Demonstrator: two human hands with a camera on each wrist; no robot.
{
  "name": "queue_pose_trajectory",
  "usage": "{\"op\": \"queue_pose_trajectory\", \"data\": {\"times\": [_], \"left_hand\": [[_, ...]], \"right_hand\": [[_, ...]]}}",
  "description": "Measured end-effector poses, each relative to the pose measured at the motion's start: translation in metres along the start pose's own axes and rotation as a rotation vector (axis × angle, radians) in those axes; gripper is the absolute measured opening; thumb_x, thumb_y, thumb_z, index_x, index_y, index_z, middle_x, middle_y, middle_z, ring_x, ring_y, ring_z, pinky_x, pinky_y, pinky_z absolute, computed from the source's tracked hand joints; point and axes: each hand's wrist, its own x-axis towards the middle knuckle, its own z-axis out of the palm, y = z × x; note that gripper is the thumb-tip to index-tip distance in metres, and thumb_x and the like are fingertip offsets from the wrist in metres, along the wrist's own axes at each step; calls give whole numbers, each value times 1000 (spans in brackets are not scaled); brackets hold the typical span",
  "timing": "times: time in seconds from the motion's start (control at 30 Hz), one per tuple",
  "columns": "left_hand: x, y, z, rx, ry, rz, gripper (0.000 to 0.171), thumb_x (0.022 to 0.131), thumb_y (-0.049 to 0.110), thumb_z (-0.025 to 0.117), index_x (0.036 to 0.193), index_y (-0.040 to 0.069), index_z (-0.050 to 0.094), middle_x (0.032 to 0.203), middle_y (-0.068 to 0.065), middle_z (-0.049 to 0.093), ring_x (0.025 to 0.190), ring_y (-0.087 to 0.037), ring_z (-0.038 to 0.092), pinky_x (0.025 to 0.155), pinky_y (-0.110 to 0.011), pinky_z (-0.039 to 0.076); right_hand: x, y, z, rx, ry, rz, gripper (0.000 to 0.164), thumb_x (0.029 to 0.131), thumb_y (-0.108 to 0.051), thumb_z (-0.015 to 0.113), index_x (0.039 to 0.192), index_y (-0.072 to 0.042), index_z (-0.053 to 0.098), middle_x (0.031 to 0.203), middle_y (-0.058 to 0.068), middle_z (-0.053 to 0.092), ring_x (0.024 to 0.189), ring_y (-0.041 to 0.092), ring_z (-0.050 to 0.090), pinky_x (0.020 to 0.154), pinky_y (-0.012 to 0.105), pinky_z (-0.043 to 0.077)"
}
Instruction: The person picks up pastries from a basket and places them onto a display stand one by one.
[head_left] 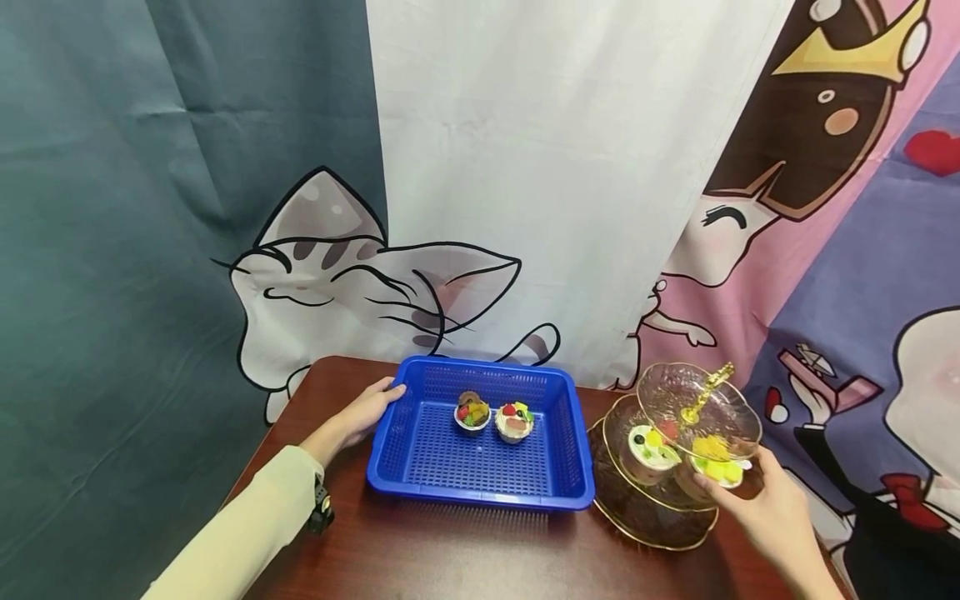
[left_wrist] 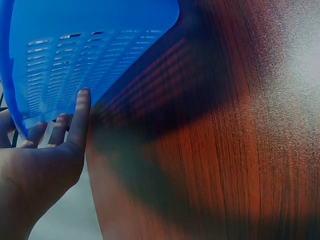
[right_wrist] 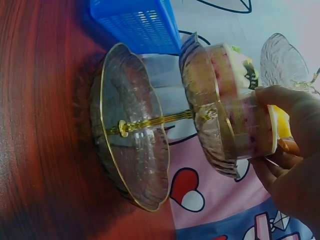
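My left hand (head_left: 366, 412) grips the left rim of a blue plastic basket (head_left: 480, 500), thumb over the edge and fingers against the outer wall in the left wrist view. Inside the basket sit two small fruit-topped cupcakes, one dark (head_left: 472, 414) and one creamy (head_left: 514, 424). At the right stands a clear three-tier dessert stand (head_left: 656, 386) with gold edges. My right hand (head_left: 776, 510) holds a clear layered dessert cup (right_wrist: 252, 125) with yellow fruit on top, at the middle tier. Another dessert cup (head_left: 651, 454) with cream and fruit stands beside it on that tier.
The basket and the stand are side by side on a dark reddish wooden table (head_left: 450, 554). Above the held cup is the stand's small top plate with its gold handle (head_left: 707, 394). A printed cartoon curtain (head_left: 480, 167) hangs right behind the table.
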Motion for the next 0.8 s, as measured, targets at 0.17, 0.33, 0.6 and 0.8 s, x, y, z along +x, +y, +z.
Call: {"op": "queue_pose_trajectory", "data": {"times": [0.17,0.33,0.6,0.8], "left_hand": [[-1,2,2,5,3,-5,53,116,32,41,161,5,32,150,-30,53,131,-45,60,97,-49,59],[-1,2,3,3,5,-5,52,117,31,41,160,4,33,149,-30,53,131,-46,60,97,-49,59],[-2,2,2,6,3,1,53,116,32,41,161,5,32,149,-30,54,130,-46,60,96,-49,59],[-3,1,1,5,1,0,52,116,32,41,160,5,33,147,-30,55,128,-45,62,94,-48,60]], "right_hand": [[3,4,10,-4,32,-53,82,77,-34,98,137,3,55,116,33,70,103,47,68,70,28,44],[6,8,15,-20,50,-96,84,74,-34,99,138,0,55,105,28,73,91,43,70,64,37,48],[7,11,15,-24,24,-111,85,74,-36,99,139,-2,54,108,29,74,94,46,72,67,45,52],[4,9,6,-27,-8,-124,90,77,-35,97,144,3,51,125,35,65,112,55,64,85,62,48]]}}
